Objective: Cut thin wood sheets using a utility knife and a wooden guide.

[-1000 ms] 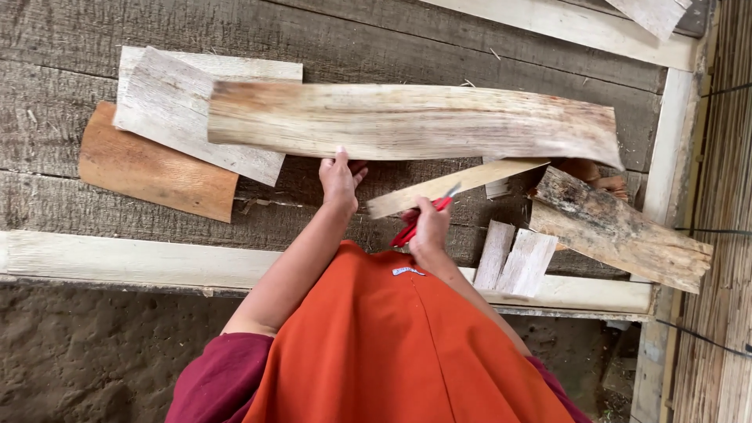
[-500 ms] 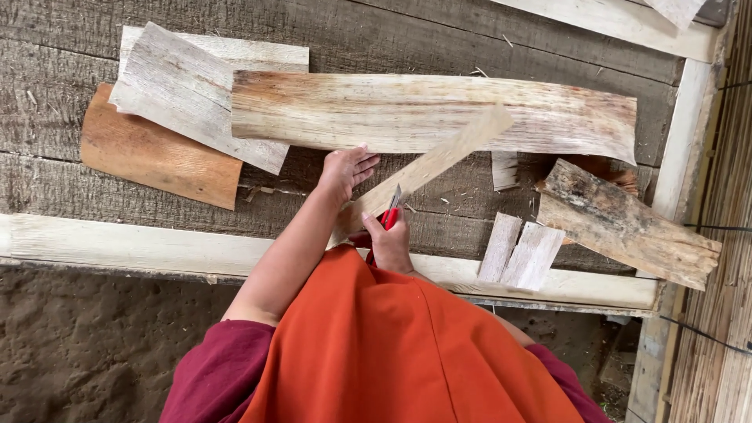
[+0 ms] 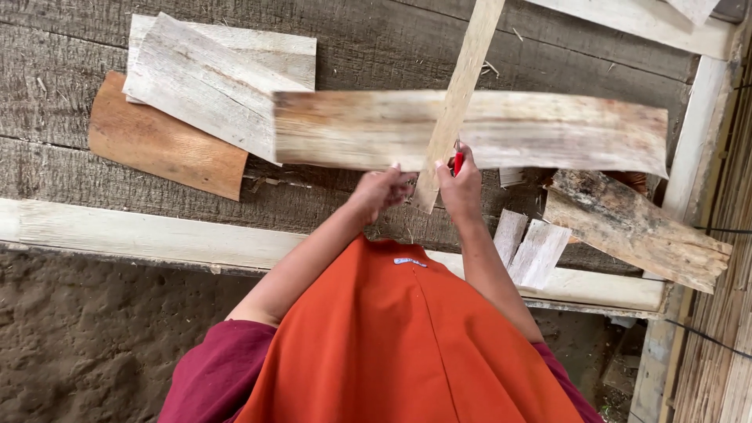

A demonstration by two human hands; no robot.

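Hands, two, bare, seen from above over an orange garment with dark red sleeves. Right hand [image 3: 460,182] clenched around a narrow pale wood strip [image 3: 459,94] and, with it, a small red-handled tool [image 3: 457,162]; only a sliver of the red shows, so its kind cannot be made out. Strip stands nearly upright in the view, lower end just below the hand, upper end cut off by the top edge of the picture. Left hand [image 3: 381,190] curled at the lower edge of a long weathered board [image 3: 470,129], fingers touching it — whether it grips or merely steadies cannot be told, as the board is blurred.

Boards and offcuts on the grey plank platform [image 3: 63,47]:
- one long board, lying crosswise, the strip crossing in front of it;
- two grey-white flat pieces [image 3: 211,74], stacked at upper left, the lower mostly covered;
- one reddish-brown piece [image 3: 160,145], partly under the grey ones;
- one rough, bark-like chunk [image 3: 634,227] at right, its upper end hidden by the long board;
- two small pale offcuts [image 3: 529,247], side by side, just right of the right forearm.

Pale timber rail [image 3: 133,235] along the platform's near edge, middle part hidden by the garment. Label: one small white patch [image 3: 410,262] on the orange cloth, oblong, print too small to read. Earth floor [image 3: 70,345] at lower left; reed wall [image 3: 724,313] at right, cut off.
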